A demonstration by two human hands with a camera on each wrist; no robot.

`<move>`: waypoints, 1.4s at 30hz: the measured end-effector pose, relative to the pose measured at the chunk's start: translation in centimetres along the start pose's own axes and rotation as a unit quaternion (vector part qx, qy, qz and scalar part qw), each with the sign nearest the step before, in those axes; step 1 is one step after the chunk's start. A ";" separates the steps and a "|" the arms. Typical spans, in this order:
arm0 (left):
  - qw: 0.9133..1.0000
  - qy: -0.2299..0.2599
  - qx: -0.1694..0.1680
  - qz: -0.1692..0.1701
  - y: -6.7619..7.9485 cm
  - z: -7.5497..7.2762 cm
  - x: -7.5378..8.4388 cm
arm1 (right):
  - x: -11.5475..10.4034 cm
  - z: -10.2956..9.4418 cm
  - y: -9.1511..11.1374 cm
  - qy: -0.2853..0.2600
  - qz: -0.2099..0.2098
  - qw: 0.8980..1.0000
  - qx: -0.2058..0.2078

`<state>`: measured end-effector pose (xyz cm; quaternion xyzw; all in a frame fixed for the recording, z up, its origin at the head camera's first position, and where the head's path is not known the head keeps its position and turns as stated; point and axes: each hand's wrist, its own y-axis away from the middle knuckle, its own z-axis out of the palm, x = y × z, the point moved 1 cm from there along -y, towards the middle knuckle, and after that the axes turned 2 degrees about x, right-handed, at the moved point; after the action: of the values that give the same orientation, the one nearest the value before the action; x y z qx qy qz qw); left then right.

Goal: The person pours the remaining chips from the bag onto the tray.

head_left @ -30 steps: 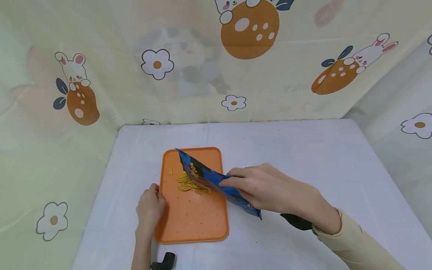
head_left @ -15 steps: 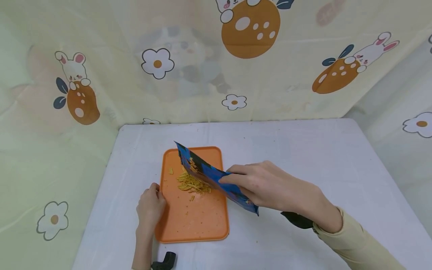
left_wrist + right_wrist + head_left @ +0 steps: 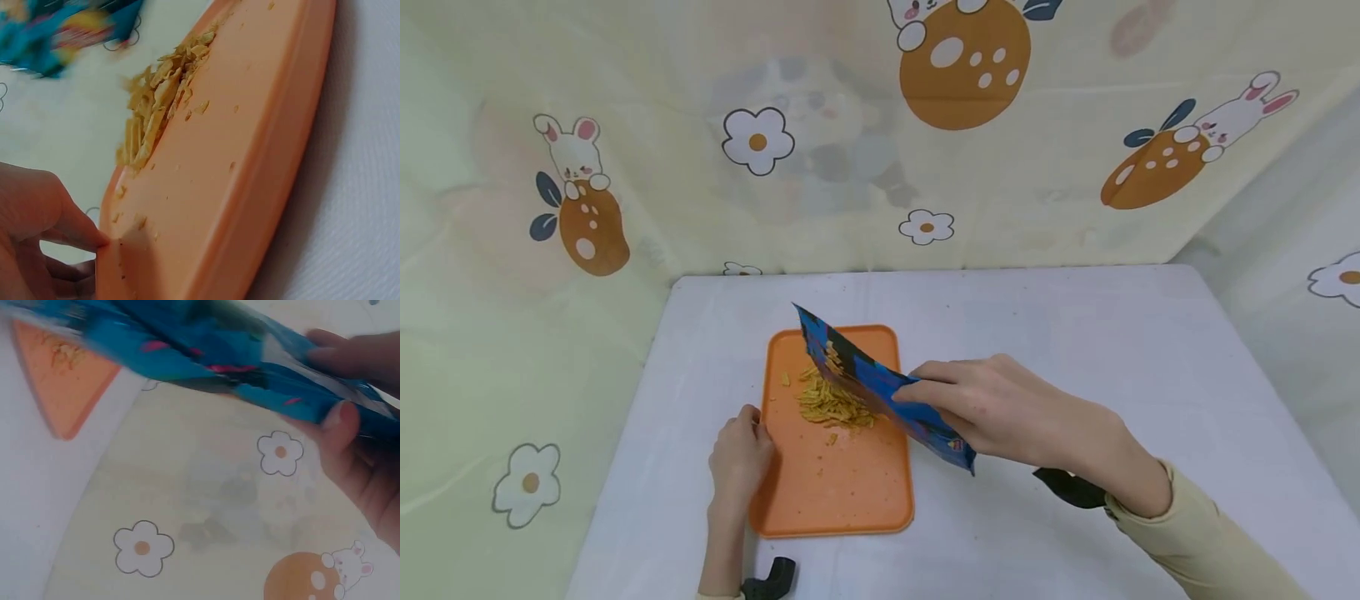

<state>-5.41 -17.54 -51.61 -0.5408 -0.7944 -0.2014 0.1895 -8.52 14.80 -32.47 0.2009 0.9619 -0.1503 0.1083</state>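
My right hand [image 3: 1000,408] grips a blue chip bag [image 3: 868,375] by its near part, thumb and fingers on opposite sides in the right wrist view. Tilted, the bag slants over the tray with its far end toward the upper left. Beneath it a heap of broken yellow chips [image 3: 829,407] lies on the orange tray [image 3: 835,492], partly covered by the bag in the head view. My left hand [image 3: 741,454] pinches the tray's left rim, fingertips on the edge in the left wrist view. What is still inside the bag is hidden.
The tray rests on a white-covered table [image 3: 1060,325]. Small crumbs are scattered over the tray's near half. A pale patterned curtain [image 3: 835,200] with rabbits and flowers rises behind the table and along its sides. Dark wrist-mounted gear [image 3: 771,579] sits by the left forearm.
The bag's far end has risen slightly. The chip heap looks larger, and a small piece now lies just below it. My left hand has stayed at the tray's rim.
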 end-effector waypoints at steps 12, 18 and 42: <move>1.000 -0.001 0.001 0.000 0.0 0.2 0.1 | 0.0 -0.4 0.3 -0.004 0.032 0.999 -0.020; 1.000 -0.001 0.001 -0.003 0.0 0.2 0.1 | 0.1 -0.2 0.2 -0.007 0.028 0.999 -0.016; 1.000 0.003 0.003 -0.006 -0.1 0.4 0.1 | 0.3 0.1 -0.2 -0.020 -0.017 0.998 0.057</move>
<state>-5.56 -17.32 -51.90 -0.5346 -0.7980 -0.2013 0.1921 -8.91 14.71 -32.56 0.1875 0.9528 -0.2102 0.1130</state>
